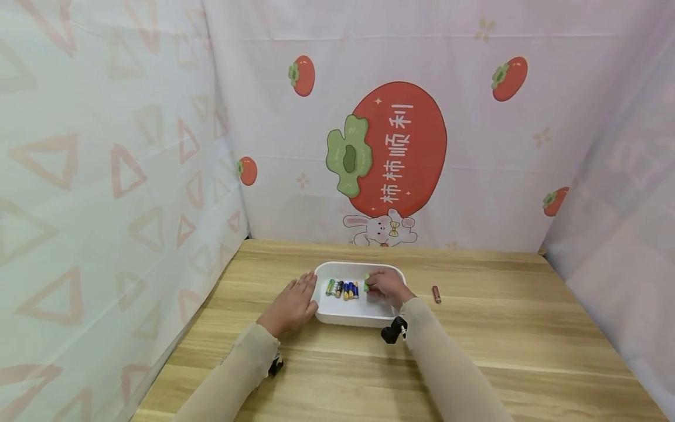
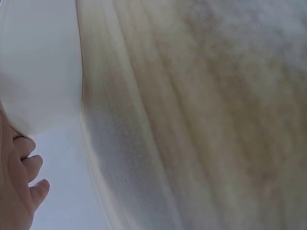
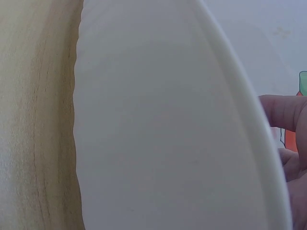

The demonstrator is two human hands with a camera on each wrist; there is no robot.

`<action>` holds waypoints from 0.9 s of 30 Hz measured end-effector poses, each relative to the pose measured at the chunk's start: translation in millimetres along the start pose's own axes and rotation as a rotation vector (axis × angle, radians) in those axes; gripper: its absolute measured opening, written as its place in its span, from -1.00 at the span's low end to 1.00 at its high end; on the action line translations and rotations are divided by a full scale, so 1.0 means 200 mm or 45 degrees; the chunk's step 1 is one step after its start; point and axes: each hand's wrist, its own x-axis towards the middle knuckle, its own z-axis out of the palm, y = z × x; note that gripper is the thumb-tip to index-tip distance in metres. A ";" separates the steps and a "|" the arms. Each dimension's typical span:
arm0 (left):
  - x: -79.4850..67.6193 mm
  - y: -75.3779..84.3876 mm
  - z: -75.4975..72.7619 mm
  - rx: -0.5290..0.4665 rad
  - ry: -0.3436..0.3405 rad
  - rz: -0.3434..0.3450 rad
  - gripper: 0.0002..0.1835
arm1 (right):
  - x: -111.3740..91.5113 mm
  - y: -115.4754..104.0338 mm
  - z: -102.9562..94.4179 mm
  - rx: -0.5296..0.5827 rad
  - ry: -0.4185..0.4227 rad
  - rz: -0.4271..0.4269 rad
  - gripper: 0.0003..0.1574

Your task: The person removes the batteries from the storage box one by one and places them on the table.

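Observation:
A white tray with rounded corners stands on the table, and several batteries lie side by side in its left half. My left hand rests against the tray's left side with its fingers straight; in the left wrist view the fingers show beside the white wall. Inside the tray's right part, my right hand pinches a green battery between thumb and fingers, holding it nearly upright. In the right wrist view the tray wall hides the battery and part of that hand.
A dark red battery lies on the wooden table to the right of the tray. Printed cloth walls enclose the table at the back and both sides.

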 end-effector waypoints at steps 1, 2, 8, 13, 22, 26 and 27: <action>0.00 0.00 0.00 0.001 0.002 0.003 -0.30 | 0.00 0.00 0.00 0.006 0.004 -0.003 -0.68; 0.00 0.01 -0.01 0.005 -0.003 0.003 -0.30 | 0.00 0.00 0.00 0.011 0.009 -0.004 -0.68; -0.01 0.02 -0.03 -0.009 0.013 0.010 -0.32 | -0.01 0.00 -0.02 0.005 0.013 -0.016 -0.69; -0.01 0.02 -0.02 0.000 0.021 0.015 -0.32 | -0.03 -0.02 -0.04 -0.018 -0.001 -0.013 -0.68; 0.00 0.00 0.00 0.017 0.028 0.022 -0.32 | -0.06 -0.06 -0.07 -0.049 0.001 -0.029 -0.64; 0.00 0.00 0.00 0.016 0.021 0.013 -0.31 | -0.08 -0.07 -0.08 -0.049 -0.010 -0.028 -0.61; 0.00 0.00 0.00 0.014 0.020 0.013 -0.31 | -0.08 -0.08 -0.09 -0.051 -0.007 -0.025 -0.60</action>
